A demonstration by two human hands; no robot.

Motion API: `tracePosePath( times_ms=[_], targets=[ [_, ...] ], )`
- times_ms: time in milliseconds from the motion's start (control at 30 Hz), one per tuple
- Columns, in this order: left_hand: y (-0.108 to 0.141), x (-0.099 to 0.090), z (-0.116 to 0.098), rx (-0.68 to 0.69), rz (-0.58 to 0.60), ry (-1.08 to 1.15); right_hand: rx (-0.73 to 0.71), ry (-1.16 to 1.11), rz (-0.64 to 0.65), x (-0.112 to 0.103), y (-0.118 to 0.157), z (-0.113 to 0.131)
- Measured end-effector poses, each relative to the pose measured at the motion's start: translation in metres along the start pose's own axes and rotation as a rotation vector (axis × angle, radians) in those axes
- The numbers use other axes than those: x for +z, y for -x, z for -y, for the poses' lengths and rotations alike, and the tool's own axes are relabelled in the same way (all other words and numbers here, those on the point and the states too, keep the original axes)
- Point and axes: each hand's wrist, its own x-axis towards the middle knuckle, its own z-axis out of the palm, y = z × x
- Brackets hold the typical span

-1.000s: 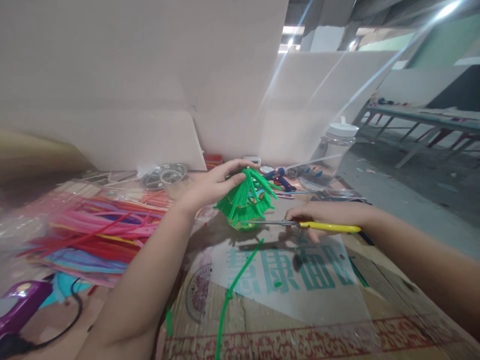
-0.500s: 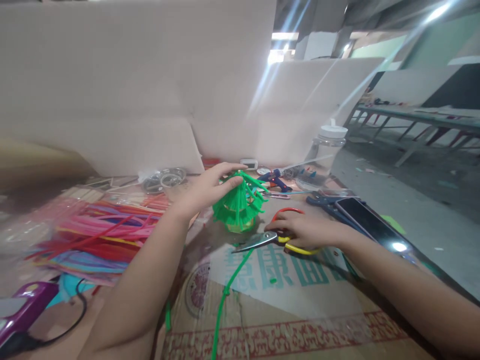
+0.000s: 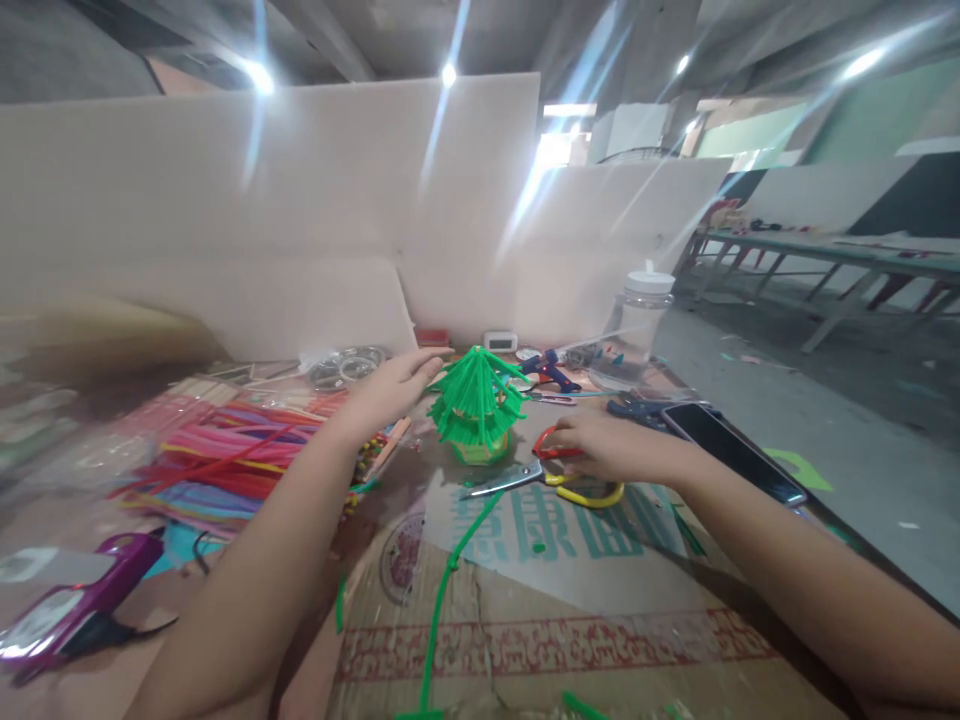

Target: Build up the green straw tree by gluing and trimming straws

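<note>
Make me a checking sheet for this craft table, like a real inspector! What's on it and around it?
Surface: cardboard sheet with teal lettering and a red patterned border.
Main things: green roofed model upright; scissors lying in front, blades together; long green strip on the cardboard.
Clutter: colourful craft strips, purple device, glue gun, phone, lidded bottle.
Hands: left hand beside the model, right hand at the scissors' handles; grip unclear.
Cables: black cable by the purple device; far end unclear.
Surroundings: pale panels behind, another table to the right. Other people: nothing seen.
</note>
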Motion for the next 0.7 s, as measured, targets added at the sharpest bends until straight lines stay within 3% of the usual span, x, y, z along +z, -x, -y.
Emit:
tracePosePath(
  times_ms=[133,233,400,567,700],
  targets=[
    [0.006,0.002,0.016,0.016,0.026,0.047,0.147,-0.084,-0.025,-0.016,-0.005,0.007],
    [0.009,0.005,0.017,0.007,0.074,0.073,0.181,-0.266,-0.132,-0.007,-0.015,0.013],
    [0.019,0.009,-0.007,-0.031,0.133,0.102,0.299,-0.581,-0.412,0.027,-0.045,0.009],
    [0.030,-0.001,-0.030,-0.115,0.286,0.197,0.382,-0.794,-0.548,0.047,-0.075,-0.010],
    [0.027,-0.015,-0.020,-0.177,0.126,0.024,0.364,-0.956,-0.600,0.055,-0.079,-0.020]
  ],
)
